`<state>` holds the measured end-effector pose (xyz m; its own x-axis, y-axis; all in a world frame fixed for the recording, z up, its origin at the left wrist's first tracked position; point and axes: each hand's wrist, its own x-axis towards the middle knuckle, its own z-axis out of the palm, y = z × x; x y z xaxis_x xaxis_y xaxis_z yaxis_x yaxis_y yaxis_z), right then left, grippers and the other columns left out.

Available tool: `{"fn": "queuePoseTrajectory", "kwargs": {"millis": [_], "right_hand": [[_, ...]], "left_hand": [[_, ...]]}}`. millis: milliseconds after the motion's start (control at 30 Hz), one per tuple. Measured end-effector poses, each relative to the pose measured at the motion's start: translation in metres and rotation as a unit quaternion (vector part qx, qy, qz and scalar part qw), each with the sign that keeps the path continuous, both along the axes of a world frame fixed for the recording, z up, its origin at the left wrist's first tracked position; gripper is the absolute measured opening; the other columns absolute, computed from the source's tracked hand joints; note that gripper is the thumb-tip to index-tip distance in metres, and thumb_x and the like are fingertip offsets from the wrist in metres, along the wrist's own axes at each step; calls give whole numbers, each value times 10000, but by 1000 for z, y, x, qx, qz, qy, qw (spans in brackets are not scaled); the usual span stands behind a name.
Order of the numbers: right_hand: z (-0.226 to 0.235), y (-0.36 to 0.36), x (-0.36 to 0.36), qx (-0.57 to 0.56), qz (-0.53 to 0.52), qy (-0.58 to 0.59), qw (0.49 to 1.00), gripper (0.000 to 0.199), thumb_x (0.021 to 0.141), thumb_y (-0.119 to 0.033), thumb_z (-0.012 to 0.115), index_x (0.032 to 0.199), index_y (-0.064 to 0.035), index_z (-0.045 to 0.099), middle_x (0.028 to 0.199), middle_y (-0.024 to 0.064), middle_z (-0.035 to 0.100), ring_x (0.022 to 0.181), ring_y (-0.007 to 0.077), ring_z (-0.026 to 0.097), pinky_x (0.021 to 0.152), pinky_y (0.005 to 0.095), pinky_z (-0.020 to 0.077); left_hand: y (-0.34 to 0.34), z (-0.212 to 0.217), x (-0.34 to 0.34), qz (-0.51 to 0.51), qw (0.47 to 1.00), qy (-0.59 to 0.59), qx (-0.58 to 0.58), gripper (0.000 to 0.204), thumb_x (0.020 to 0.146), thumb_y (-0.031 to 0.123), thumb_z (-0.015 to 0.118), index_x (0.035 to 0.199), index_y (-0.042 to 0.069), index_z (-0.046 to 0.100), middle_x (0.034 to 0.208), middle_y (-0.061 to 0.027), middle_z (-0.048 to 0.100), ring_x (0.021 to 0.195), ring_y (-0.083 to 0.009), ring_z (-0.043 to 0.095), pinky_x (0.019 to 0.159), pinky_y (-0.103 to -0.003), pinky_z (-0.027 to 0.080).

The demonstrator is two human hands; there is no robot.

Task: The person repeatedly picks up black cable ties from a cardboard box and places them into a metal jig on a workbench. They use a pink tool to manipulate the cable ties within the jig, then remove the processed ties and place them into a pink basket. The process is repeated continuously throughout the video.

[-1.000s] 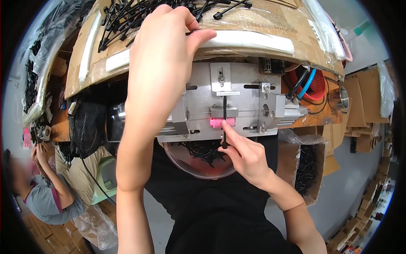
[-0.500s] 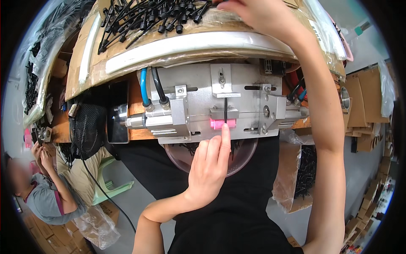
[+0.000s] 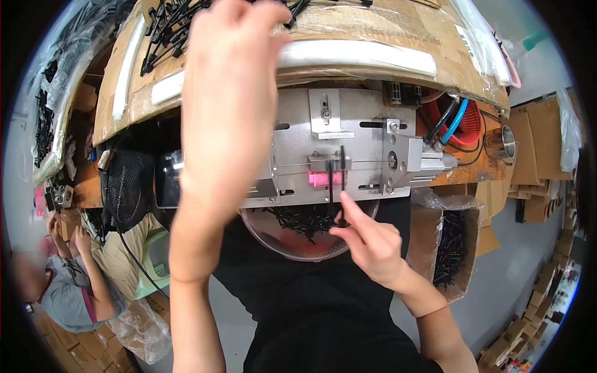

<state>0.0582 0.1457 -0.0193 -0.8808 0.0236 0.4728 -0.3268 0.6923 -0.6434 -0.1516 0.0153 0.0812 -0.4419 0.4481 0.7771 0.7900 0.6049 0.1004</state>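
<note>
My right hand (image 3: 376, 245) is closed in a pinch around thin black rods (image 3: 342, 180). Two dark strips rise from its fingertips across the front of the metal fixture, and a small dark end shows by the thumb. Just behind them sits a pink block (image 3: 319, 179) on the fixture plate (image 3: 295, 133). My left hand (image 3: 233, 81) is raised over the cardboard at the far side, beside a pile of black rods with thick heads (image 3: 165, 31). Motion smears it and its fingertips lie at the picture's top, so its grip is unclear.
A clear bowl (image 3: 292, 253) of black pieces rests at my lap. At the right are a cardboard box (image 3: 423, 248) of black parts, a red basket (image 3: 472, 121) and a metal cup (image 3: 502, 143). A co-worker (image 3: 74, 280) sits at the left.
My left hand has gone from the pink block up to the far cardboard, on the left. My right hand has come down from the far pile to the fixture's front, holding black rods.
</note>
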Motion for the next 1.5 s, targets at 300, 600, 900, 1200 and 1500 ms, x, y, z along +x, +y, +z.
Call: {"fn": "queuePoseTrajectory", "kwargs": {"millis": [300,600,900,1200,1500], "right_hand": [[2,-8,-17,7,-12,-68,998,654,702,-22,818,1311,6,580,852,146,691,672,235,675,572,312,528],[116,45,-184,229,-81,249,938,141,822,-68,691,942,2,668,810,153,669,736,321,640,682,378,495],[144,116,-202,391,-31,-38,919,121,797,-55,705,860,22,636,752,154,647,705,317,615,654,376,477],[156,147,-193,315,-1,-98,944,127,787,-82,718,837,11,648,692,88,619,628,182,562,593,325,453],[167,88,-227,304,8,-163,939,176,840,-131,678,940,11,706,838,219,691,804,324,675,734,399,520]], "left_hand": [[-23,24,-3,47,998,-39,3,239,879,98,667,1115,127,700,866,-34,574,726,-150,502,673,-279,444],[5,22,-39,-50,995,32,-80,182,921,61,615,1100,49,645,1016,-64,622,997,-182,612,847,-299,472],[16,83,-62,-179,923,-297,-170,204,887,81,637,1072,3,677,960,-130,701,893,-216,658,832,-310,523],[-35,104,-136,-268,789,-552,-35,183,938,48,594,1107,17,655,1009,-69,683,907,-151,632,819,-287,511],[-119,67,-120,-345,709,-592,167,329,1010,200,556,1275,19,484,1165,-66,567,1141,-118,528,1052,-249,399]]}}
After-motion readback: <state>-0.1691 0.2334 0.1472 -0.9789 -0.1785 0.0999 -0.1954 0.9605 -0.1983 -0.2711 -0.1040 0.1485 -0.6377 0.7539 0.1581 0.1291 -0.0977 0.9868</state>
